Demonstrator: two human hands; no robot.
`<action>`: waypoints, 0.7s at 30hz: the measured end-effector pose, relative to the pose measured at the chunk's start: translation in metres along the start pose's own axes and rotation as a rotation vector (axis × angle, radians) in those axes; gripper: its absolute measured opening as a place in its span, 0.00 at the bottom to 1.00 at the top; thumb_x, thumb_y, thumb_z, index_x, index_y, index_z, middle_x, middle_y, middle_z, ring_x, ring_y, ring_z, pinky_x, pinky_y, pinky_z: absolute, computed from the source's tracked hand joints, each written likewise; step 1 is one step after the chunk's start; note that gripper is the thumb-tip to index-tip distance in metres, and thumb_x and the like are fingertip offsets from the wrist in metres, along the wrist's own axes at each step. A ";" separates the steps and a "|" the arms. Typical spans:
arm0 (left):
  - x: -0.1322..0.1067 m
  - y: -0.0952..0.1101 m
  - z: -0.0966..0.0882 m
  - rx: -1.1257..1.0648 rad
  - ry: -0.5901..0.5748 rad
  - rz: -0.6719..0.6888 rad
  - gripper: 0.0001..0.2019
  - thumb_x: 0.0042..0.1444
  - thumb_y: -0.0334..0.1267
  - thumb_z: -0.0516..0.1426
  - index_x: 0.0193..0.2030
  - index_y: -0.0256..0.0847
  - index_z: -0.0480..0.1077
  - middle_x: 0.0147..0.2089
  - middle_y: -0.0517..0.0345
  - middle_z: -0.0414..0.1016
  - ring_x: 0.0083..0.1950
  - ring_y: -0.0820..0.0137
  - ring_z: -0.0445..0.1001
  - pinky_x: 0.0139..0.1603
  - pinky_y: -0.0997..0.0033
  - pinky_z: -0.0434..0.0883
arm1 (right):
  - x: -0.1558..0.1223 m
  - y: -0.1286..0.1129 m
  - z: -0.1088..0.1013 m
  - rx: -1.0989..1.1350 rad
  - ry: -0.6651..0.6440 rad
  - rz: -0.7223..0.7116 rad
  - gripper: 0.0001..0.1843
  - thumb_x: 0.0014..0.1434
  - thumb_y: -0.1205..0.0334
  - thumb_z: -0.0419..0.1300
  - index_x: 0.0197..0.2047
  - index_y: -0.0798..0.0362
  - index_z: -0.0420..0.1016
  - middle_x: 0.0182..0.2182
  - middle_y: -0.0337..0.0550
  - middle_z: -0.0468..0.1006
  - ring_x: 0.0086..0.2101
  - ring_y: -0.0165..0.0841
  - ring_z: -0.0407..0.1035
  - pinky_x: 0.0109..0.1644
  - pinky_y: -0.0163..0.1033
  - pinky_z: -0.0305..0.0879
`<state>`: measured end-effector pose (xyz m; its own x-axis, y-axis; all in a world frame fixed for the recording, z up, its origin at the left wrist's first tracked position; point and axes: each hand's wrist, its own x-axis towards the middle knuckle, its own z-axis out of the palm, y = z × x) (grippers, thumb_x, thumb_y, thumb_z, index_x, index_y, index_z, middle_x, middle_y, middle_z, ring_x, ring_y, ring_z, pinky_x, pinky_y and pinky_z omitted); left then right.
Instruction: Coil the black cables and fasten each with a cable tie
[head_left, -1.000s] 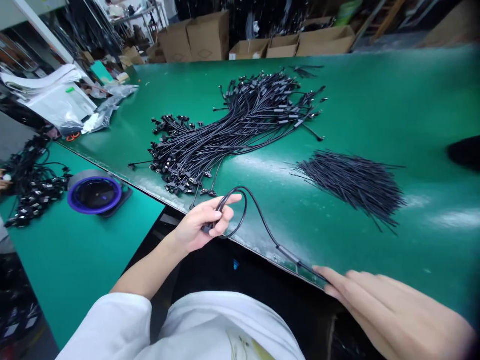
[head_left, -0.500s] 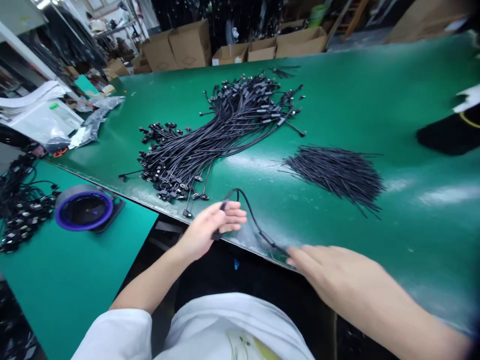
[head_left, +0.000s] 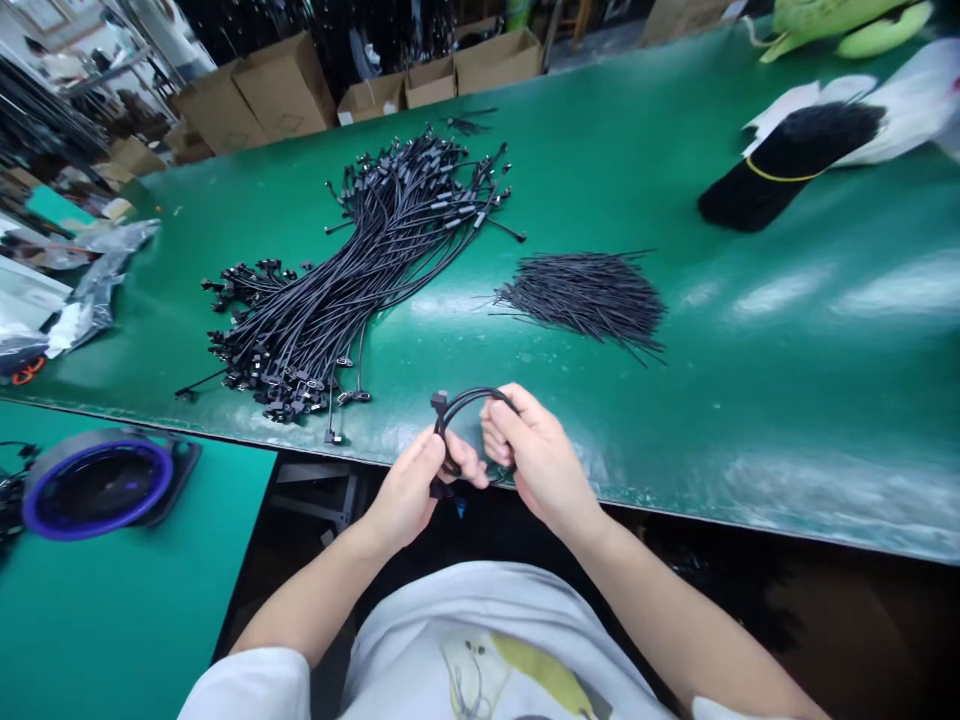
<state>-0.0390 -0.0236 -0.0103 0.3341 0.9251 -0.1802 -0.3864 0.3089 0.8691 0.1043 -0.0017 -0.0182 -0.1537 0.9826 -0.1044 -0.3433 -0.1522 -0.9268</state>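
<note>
Two hands [head_left: 409, 488] [head_left: 541, 460] grip a looped cable [head_left: 472, 393] (close by the near table edge [head_left: 675, 506]).

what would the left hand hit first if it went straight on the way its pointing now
Probably the right hand, which faces the left hand across the looped cable between them. Depth is unclear in this single view, so it could pass slightly below or above.

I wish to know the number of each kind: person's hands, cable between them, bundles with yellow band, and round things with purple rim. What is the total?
Left hand and right hand: 2
Looped cable: 1
Yellow-banded bundle: 1
Purple-rimmed round object: 1
Total: 5
</note>
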 end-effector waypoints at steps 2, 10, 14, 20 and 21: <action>0.000 -0.013 0.001 0.007 0.049 -0.040 0.25 0.61 0.59 0.51 0.26 0.38 0.64 0.27 0.58 0.68 0.34 0.68 0.72 0.45 0.64 0.67 | -0.003 0.006 0.007 0.091 0.077 0.031 0.15 0.62 0.48 0.59 0.34 0.51 0.67 0.23 0.31 0.60 0.21 0.23 0.57 0.22 0.28 0.56; -0.021 -0.034 -0.015 0.433 -0.028 -0.153 0.25 0.61 0.63 0.48 0.30 0.40 0.61 0.22 0.64 0.62 0.24 0.73 0.65 0.34 0.68 0.65 | -0.016 0.012 0.018 0.231 -0.104 0.194 0.18 0.62 0.42 0.56 0.41 0.46 0.59 0.36 0.36 0.73 0.22 0.26 0.67 0.17 0.29 0.62; -0.025 -0.030 -0.017 0.622 -0.161 -0.193 0.26 0.60 0.63 0.48 0.32 0.39 0.65 0.29 0.58 0.67 0.32 0.70 0.66 0.38 0.67 0.66 | -0.017 0.014 0.023 0.256 -0.075 0.170 0.19 0.62 0.40 0.54 0.42 0.47 0.62 0.24 0.30 0.63 0.16 0.21 0.54 0.15 0.25 0.50; -0.023 -0.026 -0.022 0.546 -0.244 -0.184 0.19 0.60 0.54 0.55 0.36 0.38 0.74 0.36 0.53 0.72 0.41 0.65 0.69 0.46 0.65 0.66 | -0.021 0.013 0.020 0.253 -0.200 0.122 0.23 0.61 0.37 0.54 0.36 0.51 0.64 0.21 0.29 0.59 0.16 0.18 0.47 0.17 0.24 0.46; -0.024 -0.026 -0.022 0.529 -0.267 -0.203 0.19 0.60 0.53 0.56 0.34 0.38 0.75 0.36 0.52 0.73 0.42 0.65 0.70 0.47 0.65 0.66 | -0.021 0.013 0.019 0.226 -0.230 0.137 0.24 0.60 0.36 0.55 0.37 0.51 0.64 0.22 0.29 0.61 0.16 0.19 0.49 0.16 0.24 0.48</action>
<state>-0.0558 -0.0490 -0.0383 0.5856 0.7514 -0.3040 0.1624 0.2586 0.9522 0.0858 -0.0266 -0.0210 -0.4083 0.9056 -0.1148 -0.4973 -0.3262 -0.8039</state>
